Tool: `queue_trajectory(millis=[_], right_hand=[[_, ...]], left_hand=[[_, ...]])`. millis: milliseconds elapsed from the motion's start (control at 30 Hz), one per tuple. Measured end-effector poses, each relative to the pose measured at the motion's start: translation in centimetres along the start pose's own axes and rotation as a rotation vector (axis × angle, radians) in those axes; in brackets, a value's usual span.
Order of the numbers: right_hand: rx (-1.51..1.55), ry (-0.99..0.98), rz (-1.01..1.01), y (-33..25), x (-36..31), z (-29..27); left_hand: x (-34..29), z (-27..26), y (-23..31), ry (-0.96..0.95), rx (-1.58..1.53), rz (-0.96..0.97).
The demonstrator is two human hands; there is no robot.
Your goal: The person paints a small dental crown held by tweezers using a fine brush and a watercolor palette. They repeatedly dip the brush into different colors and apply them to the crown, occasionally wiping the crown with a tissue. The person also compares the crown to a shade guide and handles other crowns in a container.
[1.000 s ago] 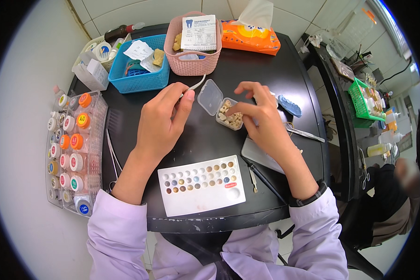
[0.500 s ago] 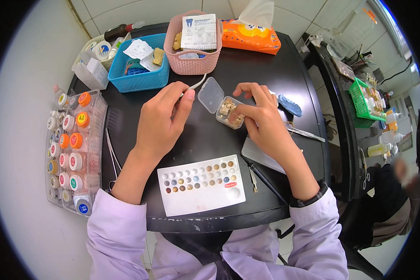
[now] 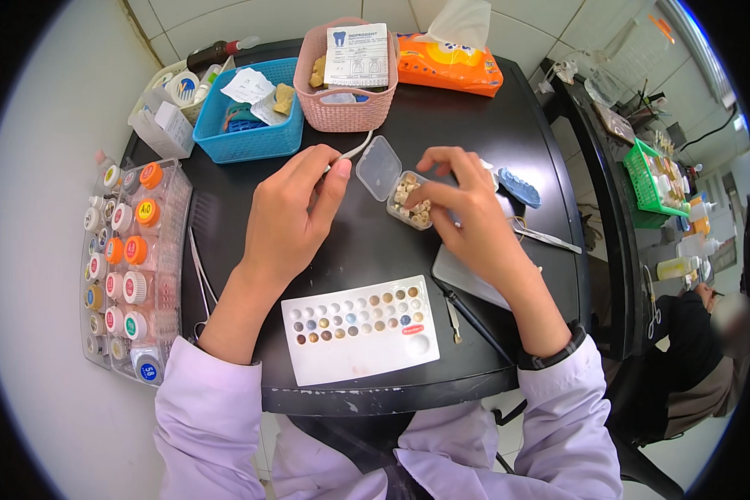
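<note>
My left hand (image 3: 296, 208) is closed in a pinch on a thin, curved, pale tool (image 3: 358, 147). Its tip points up and away past my fingers, and the rest is hidden in the hand. Close by to the right is a small clear plastic box (image 3: 398, 215) with its hinged lid (image 3: 379, 169) standing raised. Several cream-coloured, tooth-like pieces (image 3: 406, 187) fill it. My right hand (image 3: 467, 200) reaches over the box with fingers apart, the index fingertip among the pieces. A white palette (image 3: 358, 367) with wells of coloured material lies in front of me.
Jars in a clear rack (image 3: 133, 275) stand left. Blue (image 3: 250, 146) and pink (image 3: 346, 112) baskets and an orange wipes pack (image 3: 450, 67) line the back. Scissor-handled forceps (image 3: 198, 271), tweezers (image 3: 548, 240), a blue dental mould (image 3: 519, 188) and a black-handled tool (image 3: 479, 325) lie around. Another person sits at right.
My right index finger has shifted slightly among the pieces, and some have moved. The box has moved a little. My left hand stays almost still with the tool. The other person has leaned forward.
</note>
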State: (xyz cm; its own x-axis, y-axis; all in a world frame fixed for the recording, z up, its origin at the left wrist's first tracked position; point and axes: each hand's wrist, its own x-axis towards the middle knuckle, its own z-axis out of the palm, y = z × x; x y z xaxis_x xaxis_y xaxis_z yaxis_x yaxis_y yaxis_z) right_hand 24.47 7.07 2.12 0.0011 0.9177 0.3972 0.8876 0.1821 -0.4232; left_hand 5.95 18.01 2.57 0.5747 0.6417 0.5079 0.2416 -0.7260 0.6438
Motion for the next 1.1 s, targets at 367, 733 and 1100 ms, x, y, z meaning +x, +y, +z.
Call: queue_trajectory(millis=[367,733,1100], right_hand=[[-0.005,0.052,-0.004,0.3,0.3,0.5],[0.048,-0.002,0.039,0.4,0.6,0.7],[-0.027,0.045,-0.043,0.5,0.8,1.4]], left_hand=[[-0.1,0.5,-0.3,0.06,-0.05,0.029],[-0.3,1.0,0.2,0.01,-0.062,0.036],[-0.7,0.7,0.8,-0.054,-0.087,0.267]])
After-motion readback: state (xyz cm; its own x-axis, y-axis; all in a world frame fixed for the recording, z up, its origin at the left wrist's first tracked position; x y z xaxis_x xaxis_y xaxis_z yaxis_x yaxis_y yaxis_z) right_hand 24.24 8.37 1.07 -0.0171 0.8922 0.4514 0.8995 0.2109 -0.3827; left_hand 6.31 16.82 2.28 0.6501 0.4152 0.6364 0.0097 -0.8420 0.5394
